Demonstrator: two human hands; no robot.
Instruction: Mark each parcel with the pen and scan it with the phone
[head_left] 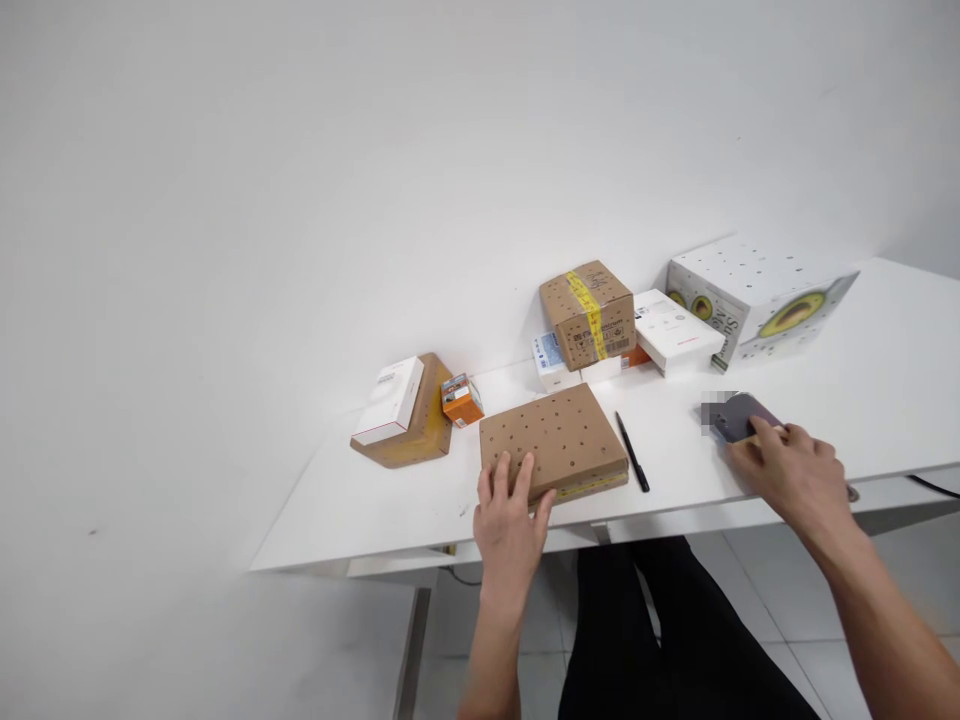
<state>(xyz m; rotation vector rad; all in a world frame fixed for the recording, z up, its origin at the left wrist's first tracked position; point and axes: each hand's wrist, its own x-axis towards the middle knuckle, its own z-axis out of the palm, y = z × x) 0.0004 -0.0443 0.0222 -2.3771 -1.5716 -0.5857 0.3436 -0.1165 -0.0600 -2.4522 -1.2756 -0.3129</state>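
My left hand (510, 520) rests with its fingers spread flat on the near left corner of a flat brown cardboard box with small holes (559, 438) on the white table (360, 510). My right hand (791, 470) lies over a dark purple phone-like object (739, 413) near the table's front edge, its fingers curled onto it. A black pen (632, 451) lies between the holed box and that object.
A brown box with a white box on it (405, 415) and a small orange carton (460, 399) sit at the left. At the back stand a taped brown box (589, 313), flat white boxes (675, 330) and an avocado-print box (757, 295). The wall is close behind.
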